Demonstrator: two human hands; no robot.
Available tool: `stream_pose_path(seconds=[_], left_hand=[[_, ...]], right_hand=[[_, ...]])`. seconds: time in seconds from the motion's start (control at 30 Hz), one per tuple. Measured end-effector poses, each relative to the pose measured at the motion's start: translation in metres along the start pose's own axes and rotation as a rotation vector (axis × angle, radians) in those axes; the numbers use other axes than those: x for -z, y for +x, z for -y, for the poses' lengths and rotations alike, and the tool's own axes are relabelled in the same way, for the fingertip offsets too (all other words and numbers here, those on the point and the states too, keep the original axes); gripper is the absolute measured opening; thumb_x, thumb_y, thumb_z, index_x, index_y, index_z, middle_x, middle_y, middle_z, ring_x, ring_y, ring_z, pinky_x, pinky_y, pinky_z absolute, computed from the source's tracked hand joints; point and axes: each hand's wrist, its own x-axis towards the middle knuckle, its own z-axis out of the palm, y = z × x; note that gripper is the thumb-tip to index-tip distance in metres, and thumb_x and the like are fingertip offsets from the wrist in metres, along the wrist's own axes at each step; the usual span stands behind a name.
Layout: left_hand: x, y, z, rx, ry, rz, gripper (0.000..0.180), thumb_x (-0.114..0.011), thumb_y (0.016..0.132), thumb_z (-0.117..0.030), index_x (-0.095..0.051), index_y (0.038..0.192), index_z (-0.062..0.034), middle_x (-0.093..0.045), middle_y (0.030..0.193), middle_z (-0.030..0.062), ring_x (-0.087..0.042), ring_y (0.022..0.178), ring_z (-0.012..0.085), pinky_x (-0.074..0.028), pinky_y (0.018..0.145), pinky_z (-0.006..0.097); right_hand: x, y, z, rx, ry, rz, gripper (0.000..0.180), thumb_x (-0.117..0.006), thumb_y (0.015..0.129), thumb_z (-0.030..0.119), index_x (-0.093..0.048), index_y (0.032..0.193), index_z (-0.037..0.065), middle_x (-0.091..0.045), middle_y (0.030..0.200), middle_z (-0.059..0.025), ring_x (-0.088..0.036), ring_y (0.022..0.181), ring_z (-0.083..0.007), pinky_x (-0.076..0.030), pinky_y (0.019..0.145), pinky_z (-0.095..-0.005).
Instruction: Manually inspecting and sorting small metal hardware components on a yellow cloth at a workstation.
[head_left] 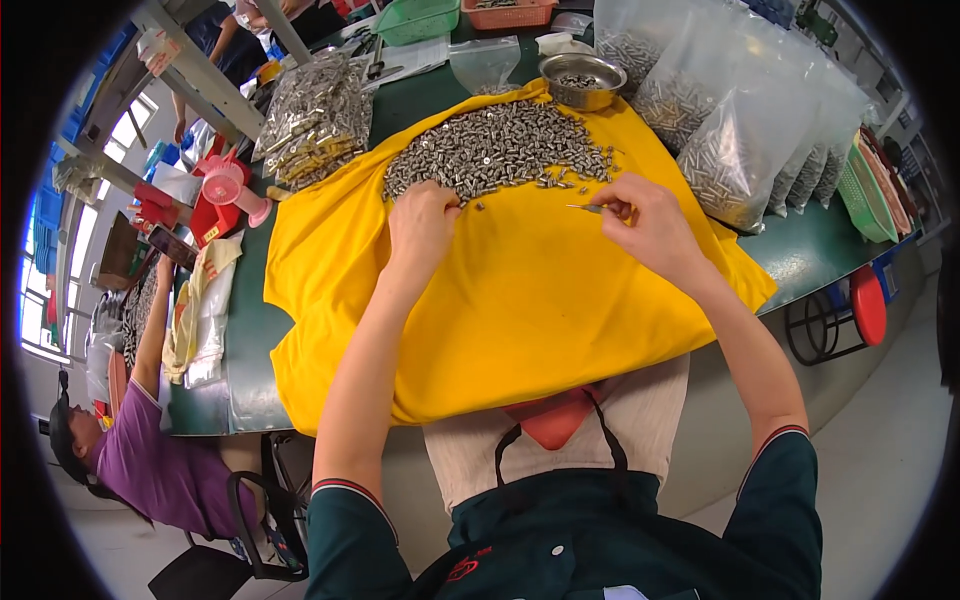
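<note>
A long green table [830,250] fills the middle of the room. Right of it, near its far end, stands a red stool [865,305] on a black frame, on a pale grey floor [880,460]. Left of the table, windows [45,250] let in bright daylight, with grey beams [200,75] slanting above that side. Below the table's left corner is a black chair [250,530], just beside a seated person in a purple shirt [160,470].

Our left hand [422,225] rests fingers-down at the near edge of a heap of small silver metal cylinders [497,150] on a yellow cloth [520,300] covering the green surface [820,245]. Our right hand [645,220] pinches thin metal tweezers [588,208] just beside the heap. A round steel bowl [582,80] sits beyond it.
</note>
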Motion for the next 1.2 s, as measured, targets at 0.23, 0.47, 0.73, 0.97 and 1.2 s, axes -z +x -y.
stream_pose_path(seconds=[0.23, 0.47, 0.73, 0.97, 1.2], left_hand=[[-0.001, 0.002, -0.003, -0.040, -0.006, -0.005, 0.003, -0.062, 0.064, -0.006, -0.061, 0.066, -0.0042, -0.054, 0.070, 0.0088, -0.051, 0.074, 0.0266, -0.041, 0.067, 0.036], [-0.002, 0.003, 0.002, -0.021, -0.069, -0.005, 0.006, -0.061, 0.066, -0.004, -0.057, 0.070, -0.0026, -0.052, 0.072, 0.0095, -0.050, 0.076, 0.0277, -0.040, 0.068, 0.037], [0.016, 0.001, -0.019, 0.224, -0.485, -0.017, 0.005, -0.060, 0.073, -0.003, -0.057, 0.078, -0.0031, -0.060, 0.076, 0.0078, -0.056, 0.069, 0.0197, -0.043, 0.065, 0.027], [0.017, -0.012, -0.031, 0.661, -1.815, 0.245, 0.010, -0.059, 0.079, -0.006, -0.059, 0.088, -0.0038, -0.060, 0.081, 0.0058, -0.056, 0.069, 0.0125, -0.046, 0.067, 0.023], [0.011, -0.014, -0.030, 0.744, -1.907, 0.265, 0.011, -0.058, 0.079, -0.006, -0.059, 0.090, -0.0036, -0.060, 0.081, 0.0057, -0.055, 0.070, 0.0111, -0.047, 0.066, 0.022]], right_hand=[[-0.056, 0.062, 0.000, 0.279, -0.149, 0.128, 0.010, -0.055, 0.066, 0.007, -0.059, 0.073, 0.001, -0.055, 0.071, -0.0084, -0.054, 0.062, -0.0227, -0.044, 0.057, -0.0301], [-0.079, 0.056, -0.003, 0.223, 0.176, 0.100, 0.009, -0.058, 0.070, 0.010, -0.059, 0.073, 0.001, -0.054, 0.072, -0.0100, -0.054, 0.066, -0.0256, -0.043, 0.058, -0.0340], [-0.072, 0.053, 0.003, -0.051, 0.688, -0.103, 0.008, -0.058, 0.077, 0.005, -0.060, 0.084, 0.002, -0.057, 0.078, -0.0054, -0.054, 0.068, -0.0123, -0.042, 0.059, -0.0225], [-0.057, 0.039, 0.027, 0.233, 0.599, -0.297, 0.010, -0.060, 0.073, -0.001, -0.059, 0.083, 0.002, -0.057, 0.076, -0.0054, -0.052, 0.062, -0.0128, -0.042, 0.055, -0.0222], [-0.057, 0.037, 0.031, 0.302, 0.573, -0.300, 0.010, -0.061, 0.072, -0.001, -0.060, 0.081, 0.002, -0.057, 0.074, -0.0053, -0.051, 0.060, -0.0134, -0.041, 0.053, -0.0225]])
